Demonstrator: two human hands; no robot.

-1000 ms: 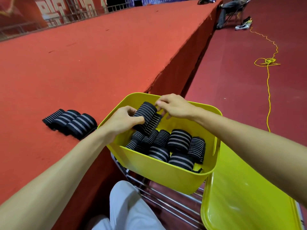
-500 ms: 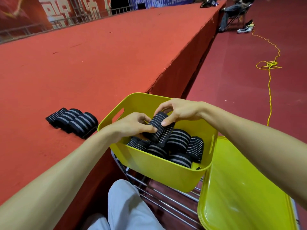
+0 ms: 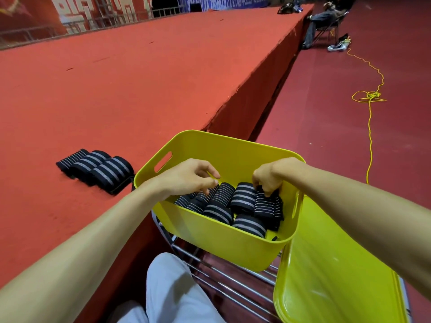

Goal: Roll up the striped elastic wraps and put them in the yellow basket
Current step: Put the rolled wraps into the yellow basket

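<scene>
Though tightly rolled, black wraps (image 3: 242, 198), white-striped.

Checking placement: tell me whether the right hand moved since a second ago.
Yes. The right hand went rightward inside the yellow plastic basket, to its right wall, gripping a black striped roll.

On the right hand (image 3: 271, 174), I cannot see the fingertips. They sink behind the rightmost wrap (image 3: 268, 206), which they pinch. The left hand (image 3: 190, 178) hides the wraps beneath it, and its grip is indeterminate. The yellow lid (image 3: 326, 264), lower right, is cut by the bottom edge. The seated person (image 3: 319, 22), upper right, is too small to resolve.
</scene>
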